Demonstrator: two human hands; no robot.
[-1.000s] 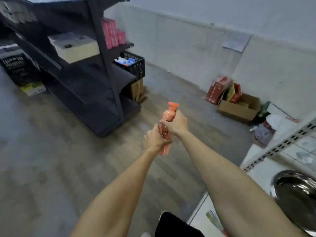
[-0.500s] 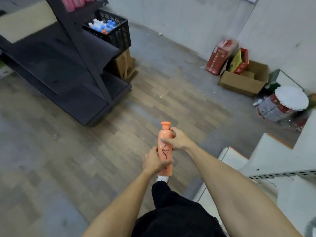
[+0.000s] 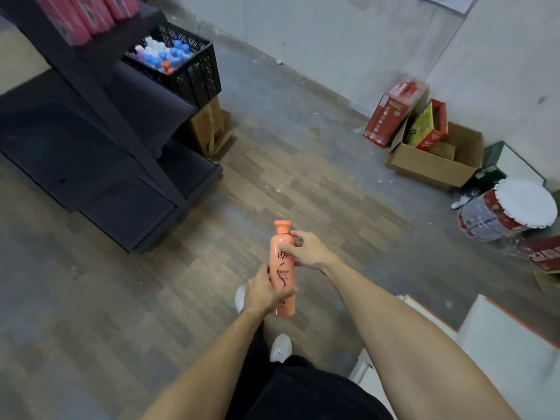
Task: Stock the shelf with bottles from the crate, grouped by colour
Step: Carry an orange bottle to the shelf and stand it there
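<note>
Head view, left to right from the orange bottle as landmark. Far up-left of it – dark shelf with pink packs on an upper level and a black crate of blue- and white-capped bottles on a lower one, one orange cap among them. Left hand wraps the bottle's lower body; right hand pinches the upper body just below the neck – both hands holding it upright over the wood floor, well apart from shelf and crate. Right of the bottle: cardboard box, red cartons, a wrapped drum. Judgement: rigid plastic, probably light to moderate weight, smooth and a bit slippery, not fragile. Best hold is mid-body around the label, not the cap.
</note>
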